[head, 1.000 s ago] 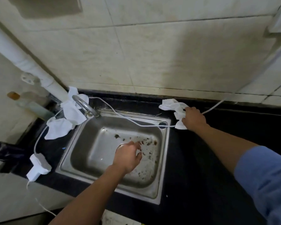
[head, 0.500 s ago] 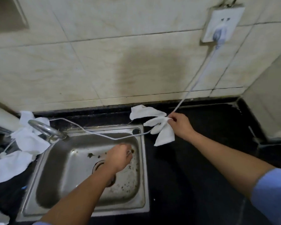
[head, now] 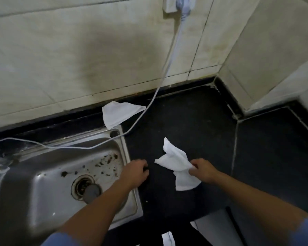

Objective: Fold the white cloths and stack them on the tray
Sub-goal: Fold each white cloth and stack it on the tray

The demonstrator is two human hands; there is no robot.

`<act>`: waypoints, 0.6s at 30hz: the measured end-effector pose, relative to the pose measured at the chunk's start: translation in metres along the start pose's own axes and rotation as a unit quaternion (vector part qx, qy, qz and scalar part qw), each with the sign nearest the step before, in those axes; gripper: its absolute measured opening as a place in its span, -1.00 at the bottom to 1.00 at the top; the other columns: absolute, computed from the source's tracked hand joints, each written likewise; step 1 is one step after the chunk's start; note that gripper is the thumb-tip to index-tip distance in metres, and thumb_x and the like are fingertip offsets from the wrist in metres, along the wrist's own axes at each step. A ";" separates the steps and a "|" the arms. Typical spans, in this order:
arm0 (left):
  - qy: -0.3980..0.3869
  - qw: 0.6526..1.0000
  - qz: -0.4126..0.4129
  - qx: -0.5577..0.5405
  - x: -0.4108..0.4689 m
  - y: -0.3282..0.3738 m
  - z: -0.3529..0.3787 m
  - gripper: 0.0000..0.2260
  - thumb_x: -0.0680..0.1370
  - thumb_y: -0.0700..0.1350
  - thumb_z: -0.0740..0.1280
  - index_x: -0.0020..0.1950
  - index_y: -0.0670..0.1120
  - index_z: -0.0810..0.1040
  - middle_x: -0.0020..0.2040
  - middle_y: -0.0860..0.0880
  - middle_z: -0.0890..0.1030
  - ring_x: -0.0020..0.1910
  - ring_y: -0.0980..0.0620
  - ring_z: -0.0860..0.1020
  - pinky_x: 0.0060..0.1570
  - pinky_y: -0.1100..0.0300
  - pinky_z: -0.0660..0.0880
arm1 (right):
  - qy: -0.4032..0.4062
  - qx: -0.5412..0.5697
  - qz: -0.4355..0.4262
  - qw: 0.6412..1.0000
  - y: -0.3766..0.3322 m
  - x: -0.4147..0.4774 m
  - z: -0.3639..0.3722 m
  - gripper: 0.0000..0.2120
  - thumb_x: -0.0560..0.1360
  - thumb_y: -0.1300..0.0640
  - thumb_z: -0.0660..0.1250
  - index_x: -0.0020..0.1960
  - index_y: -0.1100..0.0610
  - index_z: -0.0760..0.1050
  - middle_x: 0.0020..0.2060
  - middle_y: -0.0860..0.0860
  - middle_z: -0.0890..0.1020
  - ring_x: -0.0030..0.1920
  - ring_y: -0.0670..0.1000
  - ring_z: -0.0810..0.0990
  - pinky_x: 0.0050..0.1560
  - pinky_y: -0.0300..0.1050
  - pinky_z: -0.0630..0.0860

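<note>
The fingers of the right hand are pinched shut on a crumpled white cloth, which is held above the black counter. One part of the cloth sticks up and to the left of the fingertips, and another part hangs down below them. The fingers of the left hand are curled inward, with the knuckles facing up — whether anything is gripped inside cannot be told. This hand is seen over the right rim of the steel sink, near the held cloth but not touching it.

Farther from the fingers, toward the tiled wall, a second white cloth is laid at the back edge of the counter, just behind the sink corner. A white cable is hung from a wall socket — it is draped beside this second cloth and then across the back of the sink. Dark crumbs are scattered around the sink drain.
</note>
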State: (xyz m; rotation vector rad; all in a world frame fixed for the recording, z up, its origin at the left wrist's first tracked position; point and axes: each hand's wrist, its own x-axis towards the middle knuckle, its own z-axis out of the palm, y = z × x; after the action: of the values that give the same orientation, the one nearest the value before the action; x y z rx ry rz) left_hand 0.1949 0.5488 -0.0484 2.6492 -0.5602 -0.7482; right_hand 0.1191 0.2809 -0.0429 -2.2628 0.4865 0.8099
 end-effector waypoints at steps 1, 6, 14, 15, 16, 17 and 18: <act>0.000 1.000 -0.010 -0.015 0.004 0.005 0.005 -0.80 0.53 -0.03 0.29 0.12 -0.05 0.54 0.04 -0.05 0.60 0.02 -0.03 0.56 -0.04 0.12 0.49 | 0.011 0.003 -0.003 1.000 0.003 0.003 -0.004 -0.94 0.47 0.09 0.33 -0.14 0.03 0.57 -0.21 -0.05 0.61 -0.18 -0.06 0.58 -0.19 -0.15 0.49; 0.033 0.996 -0.029 -0.073 0.024 0.031 0.025 -0.76 0.52 -0.01 0.33 0.15 -0.05 0.51 -0.06 -0.05 0.62 -0.07 -0.03 0.59 -0.16 0.15 0.46 | 0.140 0.063 -0.042 0.987 -0.015 0.035 -0.027 -0.79 0.52 0.02 0.32 0.11 0.04 0.58 -0.04 -0.03 0.66 -0.06 -0.03 0.60 -0.01 -0.09 0.54; 0.051 0.991 -0.111 -0.054 0.035 0.058 0.036 -0.93 0.45 -0.13 0.36 -0.20 -0.11 0.57 -0.08 -0.01 0.48 -0.12 0.05 0.49 -0.20 0.16 0.44 | 0.048 -0.101 -0.035 0.993 -0.027 0.069 -0.016 -0.87 0.48 0.15 0.29 0.01 0.03 0.55 -0.10 0.02 0.63 -0.11 0.03 0.61 -0.12 -0.07 0.56; 0.063 0.990 -0.106 -0.062 0.035 0.056 0.032 -0.93 0.42 -0.13 0.38 -0.23 -0.11 0.55 -0.09 0.00 0.46 -0.10 0.05 0.47 -0.19 0.17 0.44 | 0.049 -0.069 -0.041 0.996 -0.024 0.068 -0.017 -0.92 0.47 0.14 0.30 -0.07 0.03 0.55 -0.17 0.00 0.63 -0.16 0.01 0.60 -0.14 -0.07 0.57; 0.074 0.990 -0.097 -0.070 0.035 0.052 0.029 -0.93 0.40 -0.14 0.40 -0.23 -0.11 0.55 -0.09 0.00 0.46 -0.07 0.05 0.46 -0.17 0.16 0.45 | 0.058 -0.029 -0.045 0.997 -0.019 0.067 -0.021 -0.96 0.47 0.14 0.31 -0.12 0.03 0.54 -0.22 -0.02 0.61 -0.18 -0.01 0.60 -0.15 -0.06 0.57; 0.080 0.990 -0.085 -0.076 0.035 0.048 0.026 -0.93 0.39 -0.14 0.41 -0.20 -0.11 0.55 -0.07 0.00 0.47 -0.03 0.03 0.46 -0.13 0.14 0.47 | 0.074 0.011 -0.046 0.996 -0.013 0.066 -0.026 -0.96 0.47 0.15 0.33 -0.15 0.03 0.52 -0.26 -0.04 0.59 -0.20 -0.01 0.58 -0.17 -0.07 0.55; 0.076 0.992 -0.071 -0.075 0.036 0.046 0.024 -0.89 0.39 -0.12 0.42 -0.13 -0.10 0.56 -0.04 -0.01 0.48 0.01 0.02 0.46 -0.08 0.12 0.48 | 0.093 0.045 -0.045 0.994 -0.008 0.065 -0.032 -0.93 0.47 0.15 0.34 -0.18 0.04 0.50 -0.28 -0.03 0.58 -0.21 -0.01 0.57 -0.19 -0.08 0.53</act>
State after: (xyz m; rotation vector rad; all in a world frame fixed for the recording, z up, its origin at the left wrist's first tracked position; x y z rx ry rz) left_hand 0.1973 0.4876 -0.0637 2.5977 -0.2656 -0.5941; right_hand 0.1846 0.2564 -0.0646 -2.2688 0.4918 0.5237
